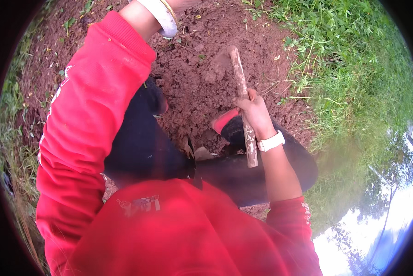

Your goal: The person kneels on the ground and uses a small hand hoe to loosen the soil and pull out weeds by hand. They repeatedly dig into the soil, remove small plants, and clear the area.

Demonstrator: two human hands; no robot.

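My right hand [253,110] is closed around a muddy, pale tool handle [241,76], near its middle. The handle's lower end lies over my bent right leg, and its far end, with a mud-coated part that blends into the soil, rests at the brown soil [192,69]. My left arm stretches up and forward in a red sleeve, with a white bangle [163,17] at the wrist. Only a part of my left hand [184,4] shows at the top edge; its fingers are cut off, so what it does is hidden.
Green weeds and grass [344,62] border the soil on the right, and more grass [15,127] grows at the far left. My dark boots with red parts [225,119] stand on the soil. Small leaves lie scattered about.
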